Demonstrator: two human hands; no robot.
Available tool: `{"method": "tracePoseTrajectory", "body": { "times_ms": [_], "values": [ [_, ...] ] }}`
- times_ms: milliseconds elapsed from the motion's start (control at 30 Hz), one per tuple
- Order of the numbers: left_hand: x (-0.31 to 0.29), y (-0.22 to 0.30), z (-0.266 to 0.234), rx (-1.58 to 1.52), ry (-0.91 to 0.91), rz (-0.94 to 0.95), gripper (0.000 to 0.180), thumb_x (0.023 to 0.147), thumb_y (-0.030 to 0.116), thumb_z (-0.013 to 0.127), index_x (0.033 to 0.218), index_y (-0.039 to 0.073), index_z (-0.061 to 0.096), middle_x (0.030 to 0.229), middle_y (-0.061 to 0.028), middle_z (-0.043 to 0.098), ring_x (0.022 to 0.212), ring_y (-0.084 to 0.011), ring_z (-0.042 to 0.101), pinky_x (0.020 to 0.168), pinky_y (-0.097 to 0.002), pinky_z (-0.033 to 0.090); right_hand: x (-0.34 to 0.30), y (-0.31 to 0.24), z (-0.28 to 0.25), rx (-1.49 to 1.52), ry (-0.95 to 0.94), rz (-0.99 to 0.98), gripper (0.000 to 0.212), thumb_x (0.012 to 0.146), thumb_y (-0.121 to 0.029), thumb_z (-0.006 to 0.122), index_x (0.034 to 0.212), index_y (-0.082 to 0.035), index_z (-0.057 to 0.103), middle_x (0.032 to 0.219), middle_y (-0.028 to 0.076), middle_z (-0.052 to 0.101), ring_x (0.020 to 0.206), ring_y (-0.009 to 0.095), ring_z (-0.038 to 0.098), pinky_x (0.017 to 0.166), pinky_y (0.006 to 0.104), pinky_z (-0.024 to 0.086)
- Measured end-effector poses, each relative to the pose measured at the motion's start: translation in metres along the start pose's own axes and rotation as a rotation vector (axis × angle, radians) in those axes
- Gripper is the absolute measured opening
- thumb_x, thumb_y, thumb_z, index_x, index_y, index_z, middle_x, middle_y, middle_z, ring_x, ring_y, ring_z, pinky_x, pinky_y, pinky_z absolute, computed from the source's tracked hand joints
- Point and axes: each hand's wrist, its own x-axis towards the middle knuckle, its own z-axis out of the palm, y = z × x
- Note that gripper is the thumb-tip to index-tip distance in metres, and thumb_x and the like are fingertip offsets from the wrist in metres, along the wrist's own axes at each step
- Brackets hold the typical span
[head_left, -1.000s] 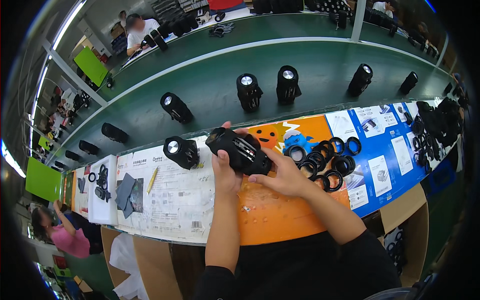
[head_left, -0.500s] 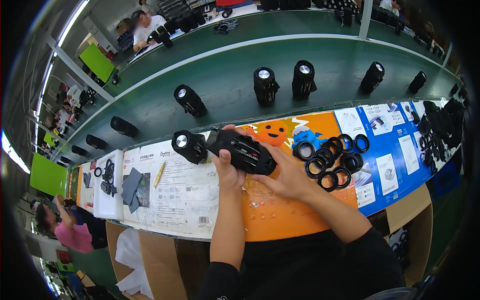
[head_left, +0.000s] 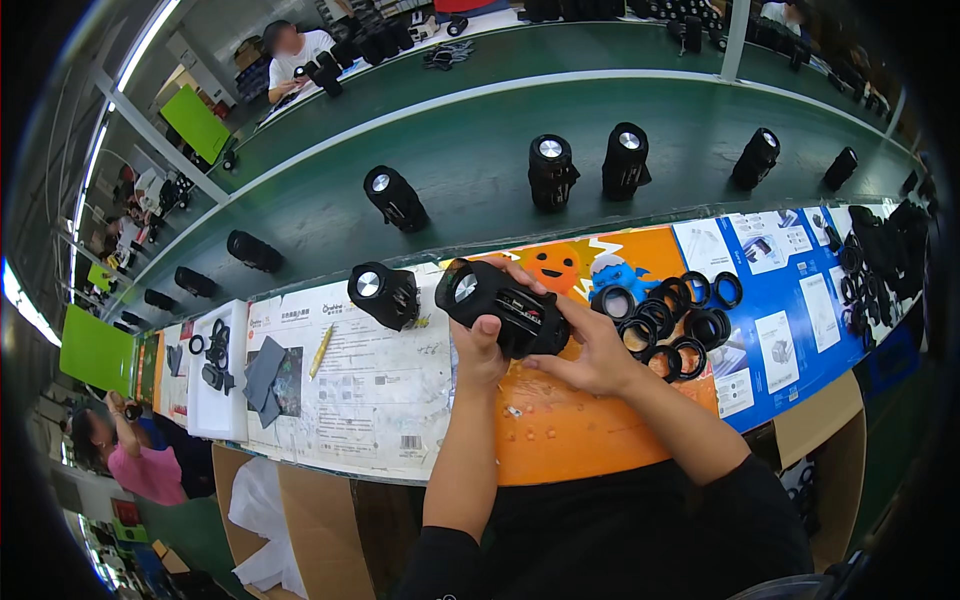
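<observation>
Between both hands, above the orange sheet, I hold a black cylindrical speaker (head_left: 505,312) lying on its side, its silver round end facing left. My left hand (head_left: 482,352) grips it from below near that end, thumb up against the side. Closed around the other end is my right hand (head_left: 592,350), with its fingertips on the casing. A second black speaker (head_left: 390,298) stands tilted in the view on the white sheet, just left of the held one. Several black rings (head_left: 655,318) lie in a loose pile right of my right hand.
Several black speakers (head_left: 552,175) stand along the green conveyor (head_left: 470,150) beyond the bench. On the left are a yellow pen (head_left: 321,352), grey cloth pieces (head_left: 262,380) and a white foam tray (head_left: 232,405). Open cardboard boxes (head_left: 325,520) sit below the bench edge. Co-workers sit farther off.
The held speaker has turned so its silver end now shows, and both hands have shifted slightly right with it. Speakers on the conveyor have moved a little to the right.
</observation>
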Motion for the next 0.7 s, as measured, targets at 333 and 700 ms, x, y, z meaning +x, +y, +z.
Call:
{"method": "tracePoseTrajectory", "body": {
  "times_ms": [333, 700],
  "values": [
    [0.000, -0.007, 0.000, -0.071, -0.016, -0.018, 0.089, 0.082, 0.054, 0.100, 0.142, 0.004, 0.056, 0.118, -0.0133, 0.069, 0.112, -0.0304, 0.076, 0.101, -0.0452, 0.064, -0.002, 0.001, 0.005, 0.016, 0.041, -0.012, 0.084, 0.088, -0.036, 0.097, 0.149, 0.007, 0.058, 0.130, 0.027, 0.072, 0.122, 0.039, 0.074, 0.104, 0.0424, 0.057],
    [0.006, -0.027, -0.027, 0.266, 0.189, -0.153, 0.054, 0.097, 0.040, 0.087, 0.128, 0.001, 0.064, 0.112, -0.0134, 0.074, 0.098, -0.0266, 0.078, 0.091, -0.0400, 0.067, 0.013, -0.004, -0.056, -0.665, 0.112, 0.038, 0.044, 0.092, -0.040, 0.090, 0.112, -0.002, 0.083, 0.133, 0.017, 0.068, 0.131, 0.036, 0.059, 0.111, 0.0487, 0.048]
  ]
}}
